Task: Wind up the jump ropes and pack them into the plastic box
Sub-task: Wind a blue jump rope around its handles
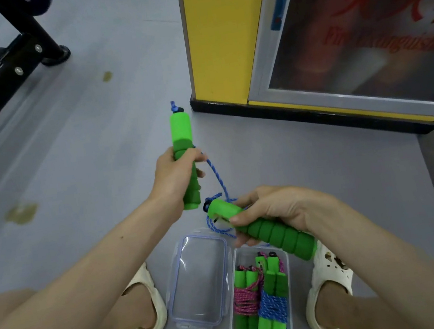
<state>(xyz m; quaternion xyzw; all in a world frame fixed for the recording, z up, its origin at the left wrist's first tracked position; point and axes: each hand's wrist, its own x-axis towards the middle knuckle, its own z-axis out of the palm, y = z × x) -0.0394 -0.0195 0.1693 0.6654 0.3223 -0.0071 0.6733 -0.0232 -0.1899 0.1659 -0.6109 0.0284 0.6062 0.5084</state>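
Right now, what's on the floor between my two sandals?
In the head view, the clear lid and beside it the open plastic box, holding two wound jump ropes, one pink-corded and one blue-corded.

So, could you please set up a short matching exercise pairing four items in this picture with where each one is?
Items:
1. Upright green foam handle
2. Tilted green foam handle
3. Pink-corded wound jump rope
4. Clear plastic lid

Places:
A. In the clear plastic box
B. In the right hand
C. On the grey floor, left of the box
D. In the left hand

Pairs: 1-D, 2-B, 3-A, 4-C
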